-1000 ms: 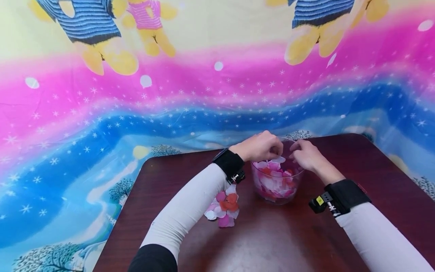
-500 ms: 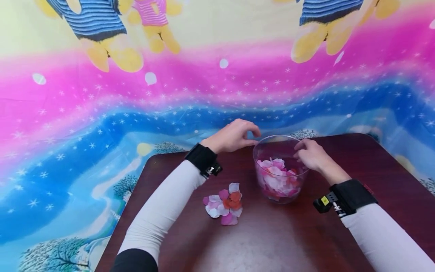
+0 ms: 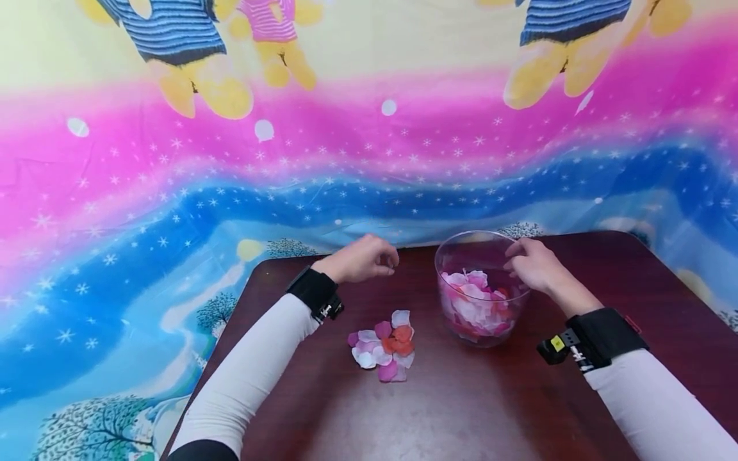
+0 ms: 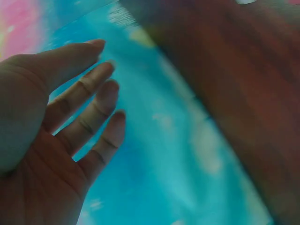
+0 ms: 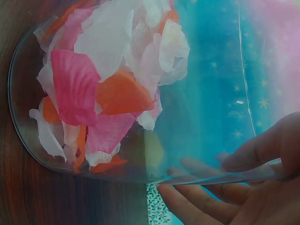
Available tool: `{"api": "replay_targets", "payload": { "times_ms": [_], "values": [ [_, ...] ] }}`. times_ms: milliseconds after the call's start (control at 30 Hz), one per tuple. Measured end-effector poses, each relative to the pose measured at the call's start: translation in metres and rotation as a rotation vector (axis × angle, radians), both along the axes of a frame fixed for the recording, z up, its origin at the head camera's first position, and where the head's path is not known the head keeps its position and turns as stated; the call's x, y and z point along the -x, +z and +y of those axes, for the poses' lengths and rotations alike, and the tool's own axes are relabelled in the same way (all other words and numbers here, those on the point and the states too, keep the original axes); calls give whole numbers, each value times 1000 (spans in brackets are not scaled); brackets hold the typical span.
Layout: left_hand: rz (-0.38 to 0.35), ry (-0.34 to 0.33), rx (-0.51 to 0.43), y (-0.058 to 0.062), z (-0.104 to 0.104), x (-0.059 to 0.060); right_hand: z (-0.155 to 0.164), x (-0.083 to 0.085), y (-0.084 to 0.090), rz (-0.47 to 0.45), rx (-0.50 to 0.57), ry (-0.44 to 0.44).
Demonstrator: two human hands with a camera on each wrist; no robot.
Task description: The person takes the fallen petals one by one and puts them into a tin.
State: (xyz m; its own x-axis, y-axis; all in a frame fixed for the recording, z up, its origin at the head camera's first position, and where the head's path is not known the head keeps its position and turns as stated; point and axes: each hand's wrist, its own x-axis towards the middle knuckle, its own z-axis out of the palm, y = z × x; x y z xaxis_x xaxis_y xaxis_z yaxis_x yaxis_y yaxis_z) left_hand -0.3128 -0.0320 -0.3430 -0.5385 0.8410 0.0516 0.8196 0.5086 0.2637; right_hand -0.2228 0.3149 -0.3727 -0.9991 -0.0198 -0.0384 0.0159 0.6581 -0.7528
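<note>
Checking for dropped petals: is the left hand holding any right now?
No, the left hand shows a bare palm with relaxed fingers and no petals in it.

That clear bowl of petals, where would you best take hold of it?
Probably at the rim of the clear bowl, from above on its right side: it stands upright and open, and the right hand already pinches the thin rim there, thumb outside, fingers inside. The petals lie lower.

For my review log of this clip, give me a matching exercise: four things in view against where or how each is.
1 left hand
2 right hand
3 clear bowl
4 loose petals

a grips the bowl's rim
b lie in a small heap on the table
c holds nothing, near the table's far edge
d stands upright, partly filled with petals

Pairs: 1-c, 2-a, 3-d, 4-b
</note>
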Motion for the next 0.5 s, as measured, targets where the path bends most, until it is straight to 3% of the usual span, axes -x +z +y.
{"api": "replay_targets", "payload": {
  "times_ms": [133,267,500],
  "values": [
    [-41,22,109,-31,1,-3,-1,0,0,-7,8,-1],
    [-101,40,159,-55,5,-9,-2,0,0,-9,8,-6],
    [-140,45,215,-80,16,-14,1,0,0,5,-1,-13]
  ]
}}
